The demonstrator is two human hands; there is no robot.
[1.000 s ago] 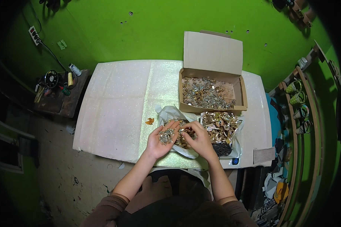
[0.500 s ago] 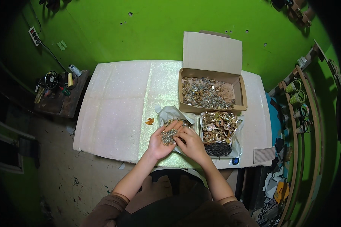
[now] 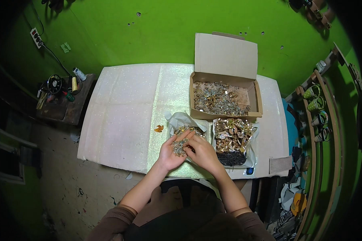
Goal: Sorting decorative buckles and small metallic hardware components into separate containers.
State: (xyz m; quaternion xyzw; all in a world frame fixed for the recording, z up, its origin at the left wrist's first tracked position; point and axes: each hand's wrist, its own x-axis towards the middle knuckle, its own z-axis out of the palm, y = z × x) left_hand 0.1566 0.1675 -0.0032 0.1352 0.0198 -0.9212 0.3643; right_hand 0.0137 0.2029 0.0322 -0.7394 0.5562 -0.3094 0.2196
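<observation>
My left grip (image 3: 170,156), spread palm-up, cradles small shiny pieces (image 3: 178,147); my right grip (image 3: 203,152) curls over them, pinching or not I can't tell. Picking through, seemingly, calls for light fingertips. Beyond: lined tray (image 3: 182,119), cardboard box (image 3: 201,115).

Bright tabletop (image 3: 121,116), dark vignetted corners, bowed edges

On the worktop (image 3: 121,120), the box (image 3: 224,115) stands behind the right tray (image 3: 251,156). Paper (image 3: 280,165) lies right of that, the left tray (image 3: 207,128) left.

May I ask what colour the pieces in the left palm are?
The pieces look mostly silvery (head view).
</observation>
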